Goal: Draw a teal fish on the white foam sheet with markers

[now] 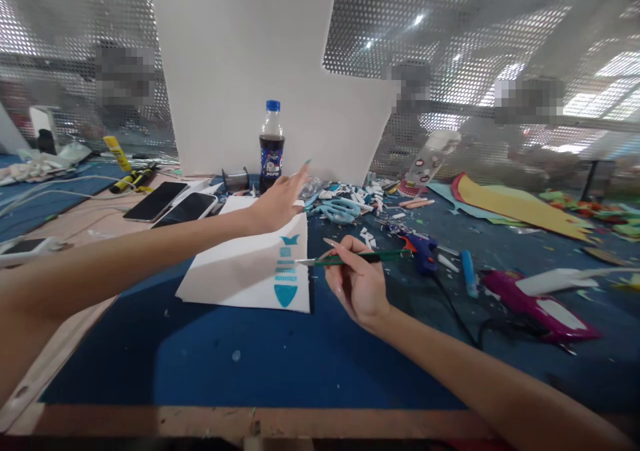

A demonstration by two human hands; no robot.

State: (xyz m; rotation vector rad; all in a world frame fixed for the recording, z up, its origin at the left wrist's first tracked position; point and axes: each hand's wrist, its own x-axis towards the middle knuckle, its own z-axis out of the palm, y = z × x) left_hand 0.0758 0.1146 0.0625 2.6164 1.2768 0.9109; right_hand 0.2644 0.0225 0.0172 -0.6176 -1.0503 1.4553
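Observation:
My right hand [361, 281] is closed in a pen-like grip round a slim green-handled paintbrush [335, 260]. The brush's pale tip points left, over the right part of a white sheet [225, 274]. On that sheet is a teal fish-skeleton shape [286, 271] with a tail, ribs and a solid head. My left hand [280, 201] stretches across the sheet's far end with fingers extended, holding nothing visible. Whether its palm rests on the sheet is unclear. Beyond it stands a dark cola bottle [272, 154] with a blue cap.
Light-blue scissors [337, 209] lie among white scraps [367, 197]. Rightward are a blue glue gun [425, 252], a blue stick [469, 272], a magenta tool [545, 311] and yellow sheets [515, 204]. Phones [155, 201] and a glue stick [117, 152] lie left; a white panel [260, 57] stands behind.

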